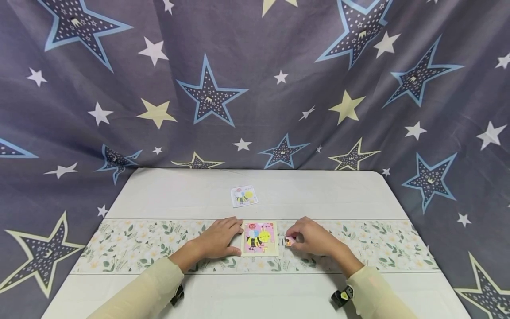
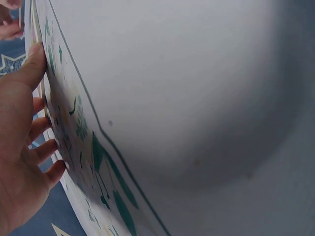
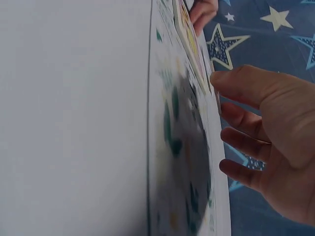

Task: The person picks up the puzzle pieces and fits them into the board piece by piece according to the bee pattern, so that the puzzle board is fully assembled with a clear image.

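A square jigsaw puzzle board [image 1: 276, 241] with a pale frame and a bee picture on pink lies flat between the two hands. My left hand [image 1: 221, 238] rests at the board's left edge, thumb and fingertips touching the frame. In the left wrist view, the fingers of that hand [image 2: 22, 123] are extended and spread. Just right of the board, my right hand [image 1: 312, 238] pinches a small pink puzzle piece [image 1: 289, 241] between thumb and fingers. The right wrist view shows the hand [image 3: 275, 118] beside the board [image 3: 189, 42], with the piece mostly hidden.
A white card [image 1: 244, 196] with a similar bee picture lies behind the board. A floral strip [image 1: 139, 248] crosses the white table [image 1: 318, 195]. A star-patterned curtain [image 1: 255, 110] hangs behind and beside the table.
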`<state>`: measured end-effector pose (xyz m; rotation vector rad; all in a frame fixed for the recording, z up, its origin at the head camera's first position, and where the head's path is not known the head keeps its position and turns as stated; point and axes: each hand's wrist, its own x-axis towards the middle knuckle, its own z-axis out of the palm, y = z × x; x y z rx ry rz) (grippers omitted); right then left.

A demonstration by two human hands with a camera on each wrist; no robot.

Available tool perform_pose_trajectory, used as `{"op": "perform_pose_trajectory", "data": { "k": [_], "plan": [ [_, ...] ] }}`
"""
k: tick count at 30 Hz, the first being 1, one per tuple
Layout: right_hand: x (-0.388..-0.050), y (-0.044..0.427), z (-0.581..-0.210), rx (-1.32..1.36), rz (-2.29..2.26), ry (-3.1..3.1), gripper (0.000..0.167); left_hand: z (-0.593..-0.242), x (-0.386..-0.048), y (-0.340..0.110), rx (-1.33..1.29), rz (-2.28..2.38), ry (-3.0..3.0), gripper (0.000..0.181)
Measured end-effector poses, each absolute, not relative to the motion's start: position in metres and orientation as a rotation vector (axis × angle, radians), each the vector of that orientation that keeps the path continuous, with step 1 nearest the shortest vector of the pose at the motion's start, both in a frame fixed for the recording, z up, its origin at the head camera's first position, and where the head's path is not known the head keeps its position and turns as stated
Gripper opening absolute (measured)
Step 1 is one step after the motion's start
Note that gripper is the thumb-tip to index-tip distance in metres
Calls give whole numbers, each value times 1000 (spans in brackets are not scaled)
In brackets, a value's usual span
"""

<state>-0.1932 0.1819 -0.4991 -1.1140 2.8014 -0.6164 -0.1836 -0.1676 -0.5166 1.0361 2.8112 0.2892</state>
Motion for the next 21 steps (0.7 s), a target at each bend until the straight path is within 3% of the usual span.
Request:
{"op": "perform_pose_trajectory", "data": {
  "k": [21],
  "plan": [
    [-190, 131, -508, -1310, -483, 2737, 19, -518, -184, -169, 1031, 309, 2805, 68]
  ]
}}
